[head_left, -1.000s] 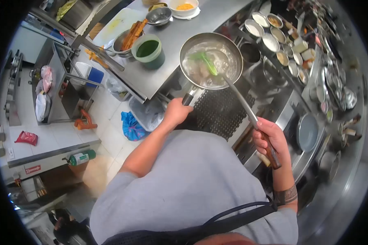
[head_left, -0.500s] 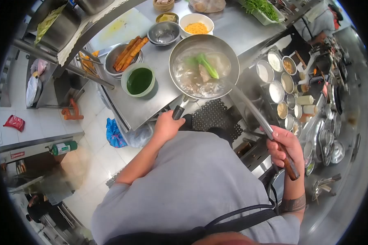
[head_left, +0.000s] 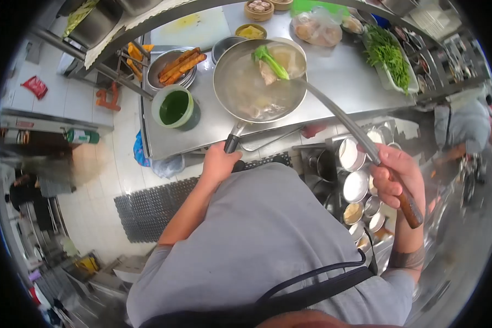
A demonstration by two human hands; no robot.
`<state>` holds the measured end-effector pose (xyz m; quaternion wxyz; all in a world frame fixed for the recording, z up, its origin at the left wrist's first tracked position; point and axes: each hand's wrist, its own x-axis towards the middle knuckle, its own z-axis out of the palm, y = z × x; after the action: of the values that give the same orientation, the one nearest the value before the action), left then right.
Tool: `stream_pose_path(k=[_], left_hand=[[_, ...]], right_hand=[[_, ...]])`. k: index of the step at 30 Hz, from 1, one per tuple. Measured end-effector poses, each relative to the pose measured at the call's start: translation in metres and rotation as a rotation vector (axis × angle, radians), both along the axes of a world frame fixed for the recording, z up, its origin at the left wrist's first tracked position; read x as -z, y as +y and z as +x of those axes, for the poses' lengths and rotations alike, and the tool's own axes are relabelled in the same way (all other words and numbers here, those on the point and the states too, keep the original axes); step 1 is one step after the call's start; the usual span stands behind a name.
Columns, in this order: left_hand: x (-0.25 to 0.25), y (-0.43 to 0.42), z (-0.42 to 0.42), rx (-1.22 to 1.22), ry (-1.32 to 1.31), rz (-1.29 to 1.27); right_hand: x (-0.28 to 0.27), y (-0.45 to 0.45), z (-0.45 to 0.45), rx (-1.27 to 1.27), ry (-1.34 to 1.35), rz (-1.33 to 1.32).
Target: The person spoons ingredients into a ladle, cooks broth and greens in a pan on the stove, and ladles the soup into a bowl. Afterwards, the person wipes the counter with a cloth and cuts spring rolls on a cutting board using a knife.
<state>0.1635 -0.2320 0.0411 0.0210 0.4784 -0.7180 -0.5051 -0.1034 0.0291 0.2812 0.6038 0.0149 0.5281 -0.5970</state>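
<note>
My left hand [head_left: 220,163] is wrapped round the black handle [head_left: 232,143] of a frying pan [head_left: 217,90], which hangs level over the counter's front part. Cloudy, steaming broth fills the pan. My right hand [head_left: 393,174] grips a long metal ladle [head_left: 341,116] by its shaft, just above the brown wooden end. The ladle's bowl [head_left: 298,57] is at the far right of the pan, with a green vegetable stalk [head_left: 272,61] and a pale brown piece [head_left: 268,75], perhaps meat, in or against it. Broth blurs the exact contact.
Left of the pan stand a tub of dark green liquid [head_left: 174,107] and a bowl of fried dough sticks [head_left: 176,70]. Behind are a cutting board [head_left: 194,30], a bamboo steamer [head_left: 258,10] and a plastic bag [head_left: 317,27]. Leafy greens [head_left: 388,54] lie right; round containers [head_left: 355,186] stand below. Another person [head_left: 464,128] works far right.
The view has swung to the right along the counter. The pan sits further over it, covering the bowls behind. The stalk and ladle bowl have shifted towards the pan's far side.
</note>
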Motion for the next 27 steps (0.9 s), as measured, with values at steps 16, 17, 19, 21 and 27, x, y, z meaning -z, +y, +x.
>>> stream_pose_path(k=[16,17,19,21,27], left_hand=[[0.016,0.091,-0.029,-0.466,0.06,0.018],[0.015,0.094,-0.028,-0.477,0.055,0.019],[0.011,0.101,-0.025,-0.507,0.014,0.044],[0.009,0.105,-0.021,-0.531,-0.028,0.069],[-0.002,0.109,-0.009,-0.492,-0.088,-0.034]], right_hand=[[0.029,-0.076,-0.187,-0.285,0.092,0.006],[0.042,-0.081,-0.193,-0.317,0.147,0.028],[0.059,-0.093,-0.196,-0.389,0.203,0.099],[0.074,-0.1,-0.178,-0.394,0.341,0.172],[0.137,-0.077,-0.144,-0.721,1.22,0.262]])
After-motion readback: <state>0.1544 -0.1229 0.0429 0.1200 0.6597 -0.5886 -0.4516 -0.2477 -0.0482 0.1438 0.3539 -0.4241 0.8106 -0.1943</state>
